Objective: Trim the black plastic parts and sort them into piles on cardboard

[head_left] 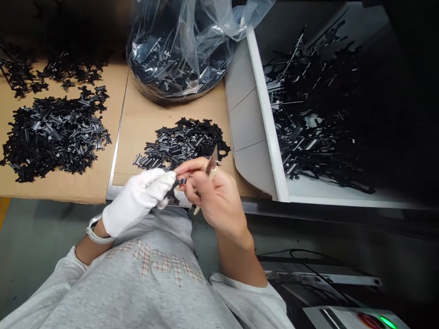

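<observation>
My left hand [140, 196], in a white glove, is closed around a small black plastic part [173, 194], mostly hidden by the fingers. My bare right hand [219, 196] grips a small knife [212, 164] with a pale handle. Its blade points up and away from me, and the handle end shows below the fingers. The right fingertips meet the black part beside the left fingertips. Just beyond both hands, a pile of similar black parts [185, 141] lies on the cardboard-covered table [137, 109].
A larger pile of black parts [58, 132] lies at the left, with more behind it. A clear plastic bag [178, 55] of parts stands at the back. On the right, a white bin [270, 119] holds black pieces. Below it is a control box [346, 315] with a green light.
</observation>
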